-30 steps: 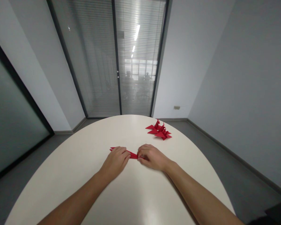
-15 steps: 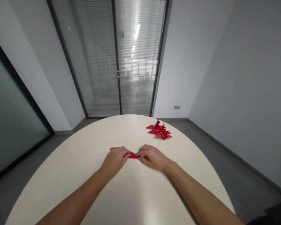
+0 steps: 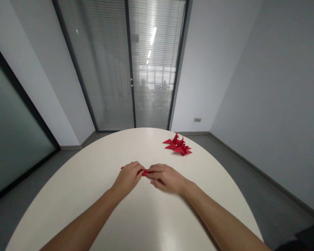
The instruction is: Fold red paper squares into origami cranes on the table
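A narrow strip of folded red paper [image 3: 144,173] lies on the white table [image 3: 136,216] in front of me. My left hand [image 3: 132,172] grips it with closed fingers and covers most of it; a small red tip shows past the hand's left side. My right hand [image 3: 166,177] reaches in from the right with its fingers stretched out, their tips touching the paper's right end. Its thumb sits lower, apart from the fingers. Whatever lies under the right fingers is hidden.
Several red origami cranes [image 3: 181,147] stand clustered near the table's far right edge. The table's rounded rim borders the grey floor [image 3: 240,157]. Beyond it is a glass partition [image 3: 154,104] with blinds. A dark object [image 3: 310,233] is at the lower right corner.
My right hand has shifted slightly left, and its pinch has loosened into stretched fingers. Less of the red paper shows between the hands. My left hand has barely moved.
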The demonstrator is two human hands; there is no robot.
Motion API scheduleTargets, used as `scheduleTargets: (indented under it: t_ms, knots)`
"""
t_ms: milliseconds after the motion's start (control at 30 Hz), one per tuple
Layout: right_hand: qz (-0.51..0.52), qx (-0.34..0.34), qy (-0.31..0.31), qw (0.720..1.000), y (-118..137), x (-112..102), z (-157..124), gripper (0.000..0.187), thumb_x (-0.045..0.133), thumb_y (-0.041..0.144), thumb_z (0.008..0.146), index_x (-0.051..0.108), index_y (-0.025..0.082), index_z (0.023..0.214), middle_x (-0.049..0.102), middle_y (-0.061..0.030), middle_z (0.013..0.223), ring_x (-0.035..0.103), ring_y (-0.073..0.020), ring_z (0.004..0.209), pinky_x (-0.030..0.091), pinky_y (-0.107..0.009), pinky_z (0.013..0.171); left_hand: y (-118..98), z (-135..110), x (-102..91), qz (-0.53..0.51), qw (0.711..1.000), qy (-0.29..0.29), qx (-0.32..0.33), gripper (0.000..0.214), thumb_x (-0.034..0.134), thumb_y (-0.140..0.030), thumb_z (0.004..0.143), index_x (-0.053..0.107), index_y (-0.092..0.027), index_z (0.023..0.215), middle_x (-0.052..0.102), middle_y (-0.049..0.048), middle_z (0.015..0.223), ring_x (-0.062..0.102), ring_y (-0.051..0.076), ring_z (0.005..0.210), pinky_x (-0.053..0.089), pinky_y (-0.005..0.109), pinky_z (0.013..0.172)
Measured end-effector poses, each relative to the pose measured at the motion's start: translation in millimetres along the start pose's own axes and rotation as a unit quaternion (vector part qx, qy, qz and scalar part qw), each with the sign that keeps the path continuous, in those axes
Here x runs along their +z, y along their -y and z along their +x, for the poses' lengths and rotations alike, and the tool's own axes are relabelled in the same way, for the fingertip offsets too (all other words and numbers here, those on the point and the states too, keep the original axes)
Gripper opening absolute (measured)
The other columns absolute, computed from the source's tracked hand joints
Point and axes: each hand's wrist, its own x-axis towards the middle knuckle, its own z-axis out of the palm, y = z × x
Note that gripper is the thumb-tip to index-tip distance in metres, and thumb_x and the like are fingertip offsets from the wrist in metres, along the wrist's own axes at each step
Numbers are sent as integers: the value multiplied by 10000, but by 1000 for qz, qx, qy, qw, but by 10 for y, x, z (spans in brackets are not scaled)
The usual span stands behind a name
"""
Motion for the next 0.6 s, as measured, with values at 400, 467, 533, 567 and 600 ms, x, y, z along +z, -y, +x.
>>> scheduleTargets:
  t_ms: [400, 467, 533, 567, 600]
  knots:
    - [20, 7, 42, 999, -31, -37, -27, 447, 547, 268, 965, 564, 168, 1401, 551, -103, 1461, 488, -252, 1385, 307, -428, 1220, 314, -41, 18, -76, 996, 7, 53, 253, 532, -148, 942, 723, -240, 1079, 743, 29, 1129, 656, 184, 1063, 501, 339, 970]
    - [11, 3, 46, 999, -31, -62, -37, 424, 549, 266, 958, 596, 164, 1367, 583, -107, 1430, 520, -248, 1358, 318, -417, 1211, 350, -58, -24, -46, 996, 25, 78, 299, 525, -133, 936, 729, -253, 1116, 742, 27, 1179, 662, 193, 1095, 493, 367, 1001]
    - [-3, 1, 50, 999, -31, -88, -48, 376, 546, 257, 949, 643, 177, 1304, 633, -93, 1377, 556, -244, 1321, 352, -409, 1185, 358, -77, -81, -8, 992, 51, 114, 358, 513, -113, 923, 719, -274, 1167, 725, 21, 1239, 654, 206, 1145, 474, 403, 1038]
    - [-13, 4, 51, 999, -32, -101, -54, 345, 546, 252, 943, 671, 188, 1258, 661, -82, 1342, 574, -241, 1301, 375, -403, 1166, 353, -88, -110, 8, 990, 62, 130, 395, 506, -100, 914, 705, -282, 1202, 709, 17, 1273, 644, 210, 1176, 464, 414, 1054]
    - [-25, 8, 51, 998, -35, -113, -60, 311, 552, 252, 933, 700, 197, 1201, 689, -69, 1300, 591, -238, 1280, 400, -394, 1143, 344, -98, -138, 20, 987, 73, 142, 436, 498, -85, 901, 686, -289, 1238, 691, 14, 1306, 629, 210, 1207, 451, 421, 1071]
